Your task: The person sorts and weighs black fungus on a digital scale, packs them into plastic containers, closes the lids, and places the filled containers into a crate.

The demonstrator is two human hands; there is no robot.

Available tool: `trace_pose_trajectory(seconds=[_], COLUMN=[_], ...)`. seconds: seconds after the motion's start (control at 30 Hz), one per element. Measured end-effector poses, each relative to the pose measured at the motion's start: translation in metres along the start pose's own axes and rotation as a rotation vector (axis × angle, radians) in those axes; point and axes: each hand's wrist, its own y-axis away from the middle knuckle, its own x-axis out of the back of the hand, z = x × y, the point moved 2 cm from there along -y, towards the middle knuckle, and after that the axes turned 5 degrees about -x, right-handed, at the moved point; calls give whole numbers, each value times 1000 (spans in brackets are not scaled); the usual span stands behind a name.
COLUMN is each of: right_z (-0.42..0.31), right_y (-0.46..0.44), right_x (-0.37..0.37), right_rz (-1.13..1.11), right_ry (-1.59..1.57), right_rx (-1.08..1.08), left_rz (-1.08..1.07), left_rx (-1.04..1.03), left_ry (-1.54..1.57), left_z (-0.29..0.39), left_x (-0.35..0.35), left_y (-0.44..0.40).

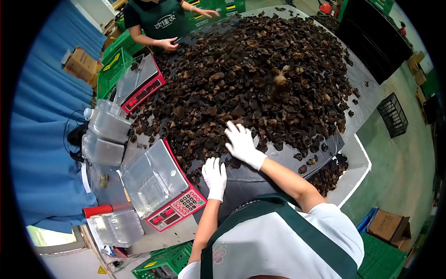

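Observation:
A broad heap of dark brown, ruffled pieces like wood ear mushrooms (260, 74) covers much of the table. My right hand (244, 144), in a white glove, rests palm down on the heap's near edge with its fingers spread. Lower and to its left, my left hand (214, 178), also gloved, lies flat at the edge of the pieces, fingers extended, holding nothing. Left of it stands a red scale (186, 203) with a digital display and clear plastic trays (155, 179) on its plate.
Across the table a co-worker in a green apron (162, 21) has both hands over the heap's far edge. A second red scale (144, 93), stacked clear containers (106, 135) and a red roll (97, 210) stand left. A white bin (355, 174) with dark pieces is at right.

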Motion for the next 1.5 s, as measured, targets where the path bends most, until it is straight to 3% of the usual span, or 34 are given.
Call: trace_pose_trajectory(seconds=[0.07,0.13,0.27,0.37,0.47,0.57,0.67,0.77,0.93,1.07,1.17,1.33,1.5], right_z=[-14,-10,13,55,91,95,57,46,41,45,56,84,69], right_y=[21,36,20,-16,-48,-50,-6,53,118,137,139,111,79], right_x=[8,2,62,77,67,41,28,19,49,59,64,60,54], right_rz=[-71,-202,-42,156,232,-15,-320,-97,-92,-7,-111,-89,-10], right_ry=[-2,-310,-333,-247,-113,21,14,-35,-140,-183,-138,-191,-40], right_rx=[102,86,-33,-97,-129,-154,-186,-73,-35,26,-120,-434,-291], left_rz=[10,51,128,206,35,-158,-348,-286,-303,-288,-292,-201,-331], left_rx=[-14,-1,-1,-121,-64,-32,-181,-219,-146,-289,-333,-326,-157], left_ry=[-9,71,230,213,86,34,49,62,159,259,346,404,170], left_z=[0,2,15,18,15,18,26,40,57,54,55,43,38], left_x=[0,8,31,31,14,-10,-25,-9,33,48,60,53,22], left_y=[0,-4,-29,-69,-108,-124,-101,-61,2,27,24,-16,-61])
